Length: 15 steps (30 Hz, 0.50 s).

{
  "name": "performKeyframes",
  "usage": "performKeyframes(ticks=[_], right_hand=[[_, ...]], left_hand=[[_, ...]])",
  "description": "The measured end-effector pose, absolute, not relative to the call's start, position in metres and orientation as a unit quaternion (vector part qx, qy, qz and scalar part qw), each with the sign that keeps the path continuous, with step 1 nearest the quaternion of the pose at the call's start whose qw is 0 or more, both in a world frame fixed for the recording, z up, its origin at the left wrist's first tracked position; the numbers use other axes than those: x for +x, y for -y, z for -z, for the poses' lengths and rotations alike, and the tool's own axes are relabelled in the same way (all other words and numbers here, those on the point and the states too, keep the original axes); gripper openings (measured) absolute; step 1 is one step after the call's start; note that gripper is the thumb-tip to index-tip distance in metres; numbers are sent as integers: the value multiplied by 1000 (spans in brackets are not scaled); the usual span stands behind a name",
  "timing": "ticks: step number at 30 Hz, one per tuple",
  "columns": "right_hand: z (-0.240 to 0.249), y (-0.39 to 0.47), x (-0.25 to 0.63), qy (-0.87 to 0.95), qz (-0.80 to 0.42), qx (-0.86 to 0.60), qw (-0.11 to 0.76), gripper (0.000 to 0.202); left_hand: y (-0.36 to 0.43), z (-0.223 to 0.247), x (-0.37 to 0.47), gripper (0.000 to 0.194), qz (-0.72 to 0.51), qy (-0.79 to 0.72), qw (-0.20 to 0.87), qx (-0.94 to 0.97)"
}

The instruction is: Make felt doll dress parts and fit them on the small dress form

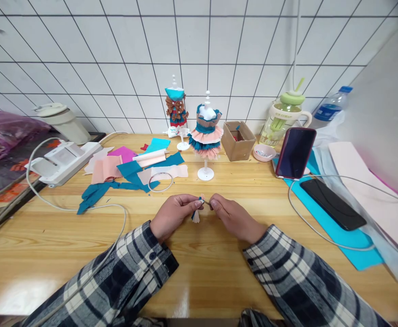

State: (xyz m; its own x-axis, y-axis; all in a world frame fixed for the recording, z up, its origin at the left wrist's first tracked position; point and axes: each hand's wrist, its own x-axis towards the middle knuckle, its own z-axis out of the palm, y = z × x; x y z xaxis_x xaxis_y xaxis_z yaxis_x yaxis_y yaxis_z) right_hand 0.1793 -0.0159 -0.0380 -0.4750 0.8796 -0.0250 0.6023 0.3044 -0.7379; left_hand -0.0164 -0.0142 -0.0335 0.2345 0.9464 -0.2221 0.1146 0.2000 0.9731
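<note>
Two hands pinch one small fabric bundle over the surface (219,272).

Scraps (134,170) lie at far left by a cable (83,208); the left hand (171,215) grips the bundle (196,211) (blue and peach), the right hand (235,218) nips its other side with closed fingertips; a mannequin (206,134) stands beyond, a phone (295,152) leans further right.

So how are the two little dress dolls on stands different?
The front mannequin wears a wide, ruffled pink and teal skirt; the back mannequin wears a teal top with brown bows. The front one stands nearer the hands, the back one closer to the tiled wall. Both sit on white stands on the wooden table.
</note>
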Motion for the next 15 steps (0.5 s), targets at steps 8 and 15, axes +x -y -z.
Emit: performKeyframes(ticks=[8,15], right_hand=[[34,20,176,788,-322,-495,175,29],[35,18,175,794,-331,-469,199,28]], left_hand=[[15,34,-16,32,-330,-519,570,545],[17,34,-15,31,-330,-521,577,535]])
